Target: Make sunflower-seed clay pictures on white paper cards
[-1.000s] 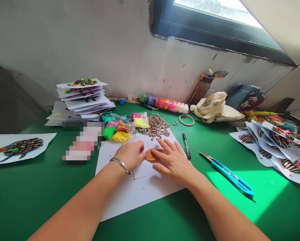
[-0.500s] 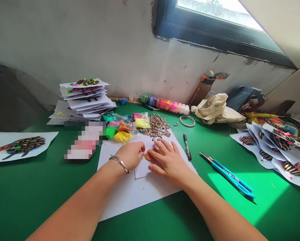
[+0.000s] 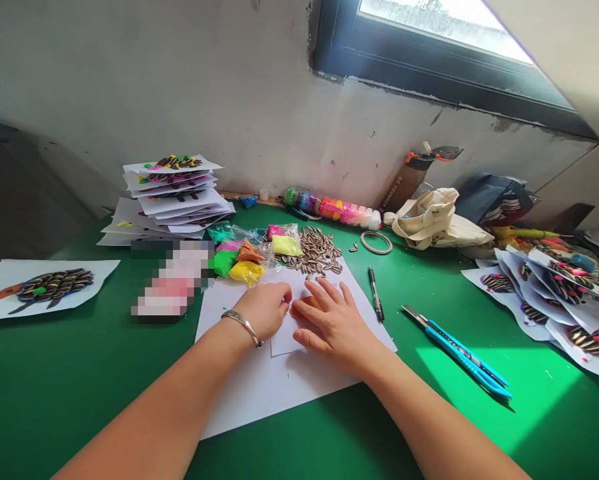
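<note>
My right hand [image 3: 329, 323] lies with its fingers spread over an orange piece of clay [image 3: 299, 313], and little of the piece shows from under it. Just to the left, my left hand [image 3: 265, 310], with a bracelet at the wrist, has its fingers curled together at the paper; what they pinch, if anything, is hidden. Beneath both hands is a small white sheet [image 3: 282, 345] on top of a larger white sheet [image 3: 244, 407]. Beyond the fingers lie bags of coloured clay [image 3: 247, 272] and a pile of striped sunflower seeds [image 3: 319, 250].
A blue utility knife [image 3: 459, 353] and a black pen [image 3: 375, 293] lie on the right. Seed pictures are stacked at the back left [image 3: 179, 207] and spread at the right [image 3: 549, 293]. A single seed picture [image 3: 49, 290] is far left; a tape ring [image 3: 376, 243] sits behind.
My right fingers have slid slightly left over the orange clay and cover more of it. My left hand keeps its curled pose. The whole view has shifted a little.
</note>
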`<act>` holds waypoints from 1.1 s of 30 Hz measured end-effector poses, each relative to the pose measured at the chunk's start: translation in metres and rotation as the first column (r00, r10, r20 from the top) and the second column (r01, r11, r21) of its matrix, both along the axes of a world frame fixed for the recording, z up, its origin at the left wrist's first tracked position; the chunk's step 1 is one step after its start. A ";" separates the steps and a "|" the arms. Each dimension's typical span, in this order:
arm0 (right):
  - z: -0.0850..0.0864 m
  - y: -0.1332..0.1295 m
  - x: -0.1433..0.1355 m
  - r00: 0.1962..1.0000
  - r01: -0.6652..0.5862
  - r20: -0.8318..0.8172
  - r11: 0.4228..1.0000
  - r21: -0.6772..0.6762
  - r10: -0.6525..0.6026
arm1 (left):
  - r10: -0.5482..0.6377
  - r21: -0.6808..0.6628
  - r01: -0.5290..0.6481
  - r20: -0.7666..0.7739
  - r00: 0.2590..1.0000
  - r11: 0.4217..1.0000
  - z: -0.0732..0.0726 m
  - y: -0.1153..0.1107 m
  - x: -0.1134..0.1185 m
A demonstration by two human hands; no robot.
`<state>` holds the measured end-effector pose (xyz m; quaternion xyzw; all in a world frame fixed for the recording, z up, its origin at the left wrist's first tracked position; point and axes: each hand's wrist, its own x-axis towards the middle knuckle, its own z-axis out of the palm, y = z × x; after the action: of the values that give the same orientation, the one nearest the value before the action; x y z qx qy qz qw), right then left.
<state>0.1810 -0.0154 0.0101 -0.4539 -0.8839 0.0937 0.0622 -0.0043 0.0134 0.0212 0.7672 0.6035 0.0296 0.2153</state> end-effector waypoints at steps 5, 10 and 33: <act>0.001 0.000 0.000 1.000 0.019 -0.010 1.000 -0.001 -0.019 | -0.005 -0.003 0.005 0.003 1.000 1.000 0.000 0.000 -0.001; -0.002 0.001 -0.002 1.000 -0.018 -0.003 1.000 -0.010 0.018 | -0.007 -0.004 0.007 0.006 1.000 1.000 -0.001 0.000 -0.001; 0.015 -0.005 0.026 0.994 -0.106 -0.006 0.977 -0.186 0.107 | 0.018 -0.025 -0.017 0.022 1.000 1.000 0.004 0.000 0.002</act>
<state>0.2068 -0.0204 0.0246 -0.4101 -0.8944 0.1782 0.0124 -0.0023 0.0136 0.0250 0.7588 0.6081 0.0322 0.2312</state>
